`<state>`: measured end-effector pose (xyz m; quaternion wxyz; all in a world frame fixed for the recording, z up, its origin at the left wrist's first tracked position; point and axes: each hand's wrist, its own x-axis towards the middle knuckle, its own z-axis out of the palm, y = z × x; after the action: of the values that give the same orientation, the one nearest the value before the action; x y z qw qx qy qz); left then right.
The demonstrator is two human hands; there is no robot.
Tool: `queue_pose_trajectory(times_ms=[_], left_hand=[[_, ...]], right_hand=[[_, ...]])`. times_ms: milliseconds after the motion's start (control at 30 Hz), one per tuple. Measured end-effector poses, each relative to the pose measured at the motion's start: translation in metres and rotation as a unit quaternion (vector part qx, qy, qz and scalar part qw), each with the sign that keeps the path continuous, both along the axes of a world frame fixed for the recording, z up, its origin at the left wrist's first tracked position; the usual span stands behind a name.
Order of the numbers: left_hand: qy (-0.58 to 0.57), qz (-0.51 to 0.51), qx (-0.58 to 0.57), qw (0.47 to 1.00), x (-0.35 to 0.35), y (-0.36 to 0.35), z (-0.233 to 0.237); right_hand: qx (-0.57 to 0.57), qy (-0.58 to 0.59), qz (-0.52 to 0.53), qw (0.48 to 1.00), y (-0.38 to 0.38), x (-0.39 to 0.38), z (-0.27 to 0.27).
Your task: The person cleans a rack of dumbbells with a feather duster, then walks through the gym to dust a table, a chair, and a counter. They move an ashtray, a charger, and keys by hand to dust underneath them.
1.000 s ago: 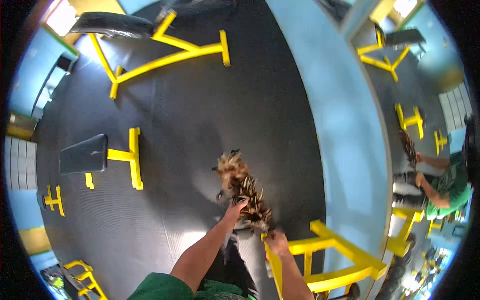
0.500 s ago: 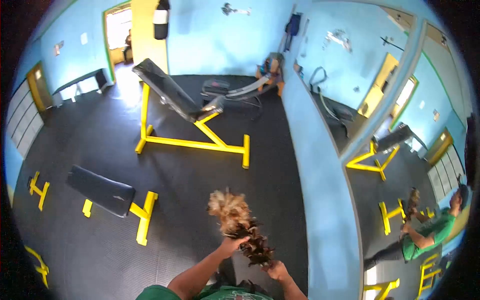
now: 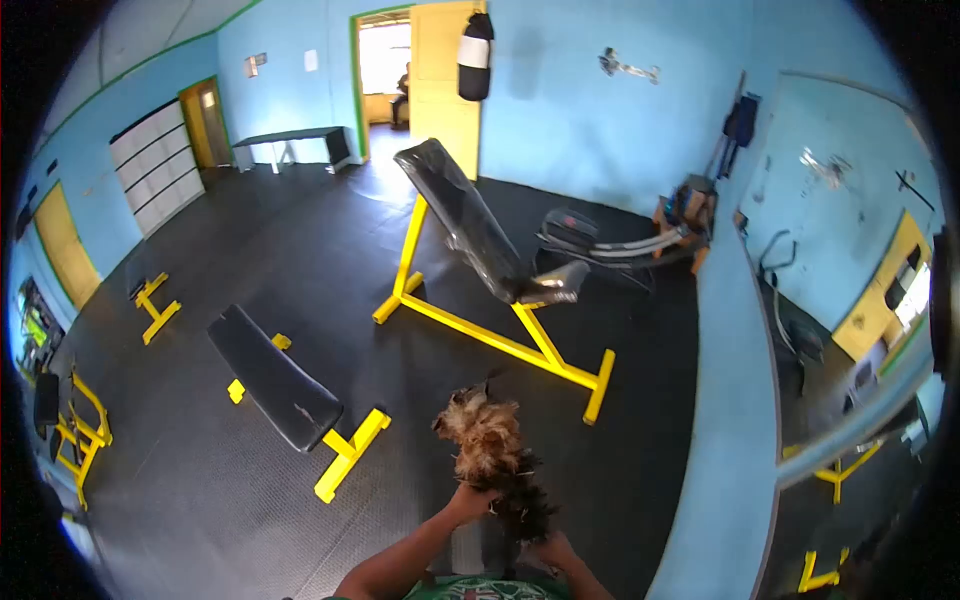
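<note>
In front of my body I hold a feather duster (image 3: 487, 437), tan and fluffy at the far end and dark brown nearer to me. My left hand (image 3: 470, 504) is closed round its middle, where the tan feathers meet the dark ones. Close to its lower end is my right hand (image 3: 553, 551), with the fingers partly hidden by dark feathers and apparently closed on the handle, which I cannot see. The duster points up and to the left, above the black floor.
A flat black bench (image 3: 275, 378) with yellow legs stands to the left. An inclined bench (image 3: 475, 225) on a yellow frame is ahead. A mirror (image 3: 850, 270) lines the right wall, a punching bag (image 3: 476, 58) hangs by the yellow door, and a person (image 3: 402, 98) sits beyond the doorway.
My view has turned left, so the benches and door sit further right and the mirror shows less of me. Both hands still hold the duster, which now stands more upright.
</note>
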<state>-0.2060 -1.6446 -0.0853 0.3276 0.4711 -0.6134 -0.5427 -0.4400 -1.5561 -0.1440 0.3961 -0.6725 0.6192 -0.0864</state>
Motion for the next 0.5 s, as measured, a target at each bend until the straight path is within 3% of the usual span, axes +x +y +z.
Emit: queue_pose_trajectory(times_ms=[67, 100, 167, 200, 267, 500], left_hand=[[0.022, 0.108, 0.092, 0.99, 0.011, -0.031, 0.036], [0.02, 0.125, 0.097, 0.987, 0.021, -0.044, 0.04], [-0.013, 0.162, 0.008, 0.987, 0.039, -0.067, 0.045], [-0.009, 0.179, 0.007, 0.984, 0.047, -0.08, 0.046], [0.009, 0.252, -0.011, 0.968, 0.064, -0.101, 0.042], [0.065, 0.343, -0.012, 0.937, 0.156, -0.206, 0.018]], right_hand=[[0.2, 0.015, -0.009, 0.98, -0.059, 0.006, 0.039], [0.206, 0.016, 0.007, 0.978, -0.082, 0.007, 0.033], [0.28, 0.022, 0.069, 0.957, -0.139, 0.003, 0.014], [0.279, 0.03, 0.084, 0.956, -0.163, 0.006, 0.009], [0.085, -0.016, 0.159, 0.984, -0.203, 0.011, -0.006], [0.182, 0.037, 0.188, 0.964, -0.347, 0.118, -0.004]])
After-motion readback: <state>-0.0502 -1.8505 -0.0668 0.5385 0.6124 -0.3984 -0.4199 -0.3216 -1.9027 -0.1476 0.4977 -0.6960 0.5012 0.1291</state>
